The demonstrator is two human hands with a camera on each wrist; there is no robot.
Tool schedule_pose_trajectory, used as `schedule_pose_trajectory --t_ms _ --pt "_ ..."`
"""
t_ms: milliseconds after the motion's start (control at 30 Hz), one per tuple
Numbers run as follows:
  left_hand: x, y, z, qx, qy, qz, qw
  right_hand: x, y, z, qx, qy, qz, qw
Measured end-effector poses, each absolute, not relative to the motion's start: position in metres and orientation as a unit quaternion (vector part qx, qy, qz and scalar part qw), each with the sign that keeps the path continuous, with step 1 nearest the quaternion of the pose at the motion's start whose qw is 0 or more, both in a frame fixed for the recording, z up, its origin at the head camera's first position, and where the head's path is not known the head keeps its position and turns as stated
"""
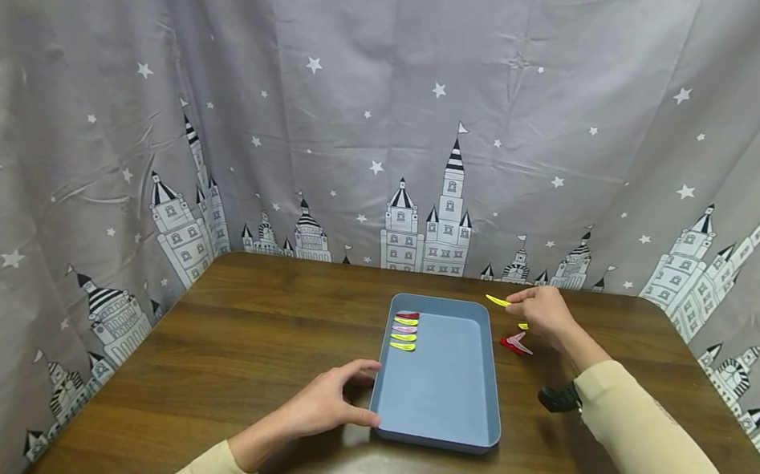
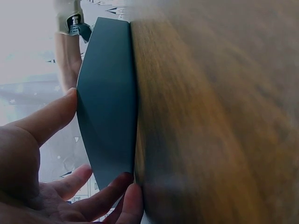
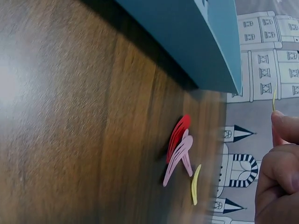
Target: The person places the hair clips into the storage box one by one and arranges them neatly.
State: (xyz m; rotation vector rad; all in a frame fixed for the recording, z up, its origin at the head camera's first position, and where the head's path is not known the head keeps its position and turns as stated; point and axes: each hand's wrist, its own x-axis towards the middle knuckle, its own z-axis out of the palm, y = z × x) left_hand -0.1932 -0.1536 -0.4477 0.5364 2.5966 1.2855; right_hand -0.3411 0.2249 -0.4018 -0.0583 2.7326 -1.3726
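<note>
A yellow snap hair clip (image 1: 498,301) is pinched between the thumb and finger of my right hand (image 1: 545,310), raised above the table beyond the tray's far right corner. Below that hand lie a red hair clip (image 3: 177,135), overlapping pink hair clips (image 3: 179,158) and another yellow hair clip (image 3: 195,185). My left hand (image 1: 326,401) rests against the left side of the blue-grey tray (image 1: 494,399), its thumb at the rim and its fingers spread along the outer wall. Inside the tray, several clips (image 1: 405,330) in dark red, yellow and pink form a column at the far left.
The brown wooden table (image 1: 266,318) carries the tray near its middle. Behind it hangs a grey curtain (image 1: 340,102) printed with castles and stars. A dark wrist device (image 1: 560,397) sits beneath the right sleeve.
</note>
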Motion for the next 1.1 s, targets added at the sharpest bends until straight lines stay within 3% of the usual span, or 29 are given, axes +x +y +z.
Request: schedule_pose_trajectory --t_ms 533,1100 --pt "-0.193 -0.153 -0.448 0.189 0.877 0.432 0.091 -0.345 0.201 -0.393 -0.033 0.881 -0.467 0.076" --pt "-0.193 -0.154 -0.448 0.190 0.875 0.435 0.092 -0.350 0.169 -0.398 -0.032 0.893 -0.445 0.060"
